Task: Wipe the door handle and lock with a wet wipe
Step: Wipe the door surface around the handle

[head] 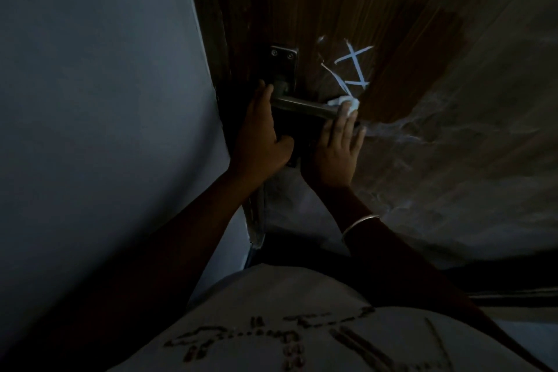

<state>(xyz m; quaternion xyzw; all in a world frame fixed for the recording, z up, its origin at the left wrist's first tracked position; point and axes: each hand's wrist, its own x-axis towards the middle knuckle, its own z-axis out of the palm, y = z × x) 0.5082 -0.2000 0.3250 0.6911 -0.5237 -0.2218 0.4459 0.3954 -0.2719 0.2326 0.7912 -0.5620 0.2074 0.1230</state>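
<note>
Left hand (262,133) beside right hand (334,151)

wipe (347,103) at handle (302,106) R end, wall (90,100) L

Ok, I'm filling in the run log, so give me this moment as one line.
phase: handle wipe | right hand: presses wet wipe on door handle tip | left hand: on lock plate, grip unclear

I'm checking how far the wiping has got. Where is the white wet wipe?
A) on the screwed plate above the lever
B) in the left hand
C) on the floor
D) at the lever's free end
D: the fingers of the right hand press the crumpled white wet wipe against the free end of the metal lever door handle, away from the left hand at its base.
</note>
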